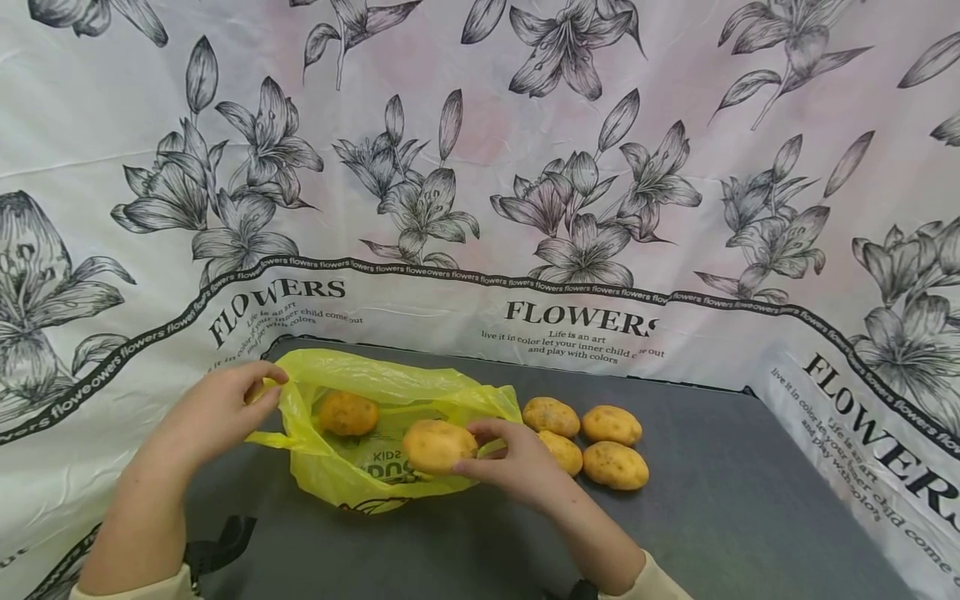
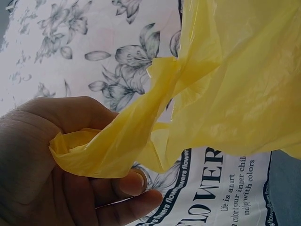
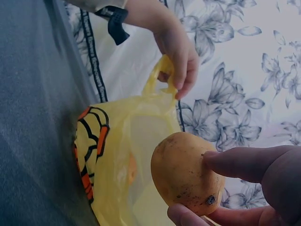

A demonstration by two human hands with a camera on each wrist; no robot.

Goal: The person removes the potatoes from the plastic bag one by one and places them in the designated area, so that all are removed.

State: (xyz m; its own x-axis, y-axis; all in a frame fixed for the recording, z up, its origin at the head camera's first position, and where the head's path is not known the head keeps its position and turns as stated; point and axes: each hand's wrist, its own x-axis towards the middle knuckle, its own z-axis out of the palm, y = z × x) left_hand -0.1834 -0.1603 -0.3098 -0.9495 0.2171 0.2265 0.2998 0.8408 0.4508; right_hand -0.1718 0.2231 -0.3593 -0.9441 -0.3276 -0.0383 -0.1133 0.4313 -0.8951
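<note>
A yellow plastic bag (image 1: 315,475) with dark printing lies on the grey table, its mouth spread wide. My left hand (image 1: 225,408) grips the bag's handle loop (image 2: 108,146) at the left side, the strip of plastic passing between thumb and fingers. In my right hand (image 1: 517,462) a potato (image 1: 438,447) is pinched by thumb and fingertips, over the right part of the bag's mouth. The right wrist view shows this potato (image 3: 186,172) close up, with dark specks on its skin. Another potato (image 1: 348,414) rests inside the bag at the left.
Several loose potatoes (image 1: 615,465) sit in a group on the table right of the bag, partly behind my right hand. A white cloth (image 1: 585,325) printed with flowers and lettering hangs behind and beside the grey table (image 1: 720,500).
</note>
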